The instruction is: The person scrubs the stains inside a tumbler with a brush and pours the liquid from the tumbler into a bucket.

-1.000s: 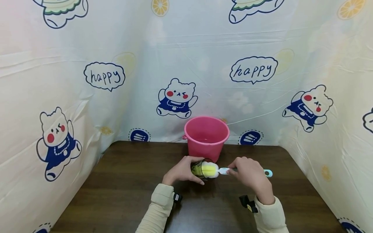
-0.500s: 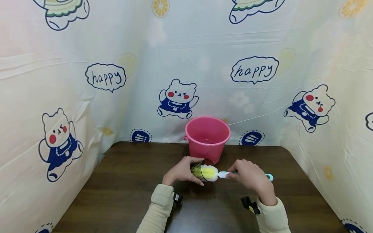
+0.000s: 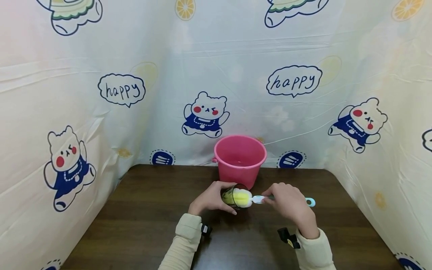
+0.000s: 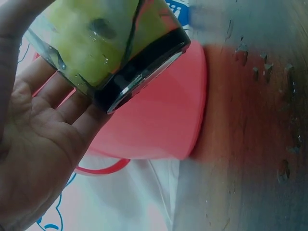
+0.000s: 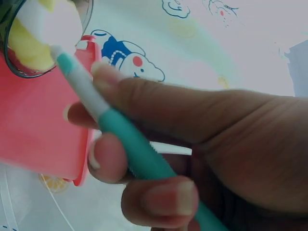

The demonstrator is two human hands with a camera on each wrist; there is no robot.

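Observation:
In the head view my left hand (image 3: 213, 197) grips a clear drinking glass (image 3: 227, 198) tipped on its side, mouth to the right. The left wrist view shows the glass's thick dark base (image 4: 144, 67), with fingers behind it. My right hand (image 3: 289, 202) holds a sponge cup brush by its teal and white handle (image 5: 137, 144), between thumb and fingers. The brush's yellow and white sponge head (image 3: 242, 198) is partly inside the glass, its rear end at the rim. The far part of the sponge shows only through the glass wall.
A pink bucket (image 3: 237, 174) stands upright just behind the glass, at the back of the dark wooden table (image 3: 141, 221). Water drops (image 4: 267, 70) lie on the tabletop. A printed curtain (image 3: 162, 123) hangs behind and at both sides.
The right hand and brush handle dip slightly, then rise again, with the sponge shifting a little at the glass's mouth. The left hand stays nearly still around the glass.

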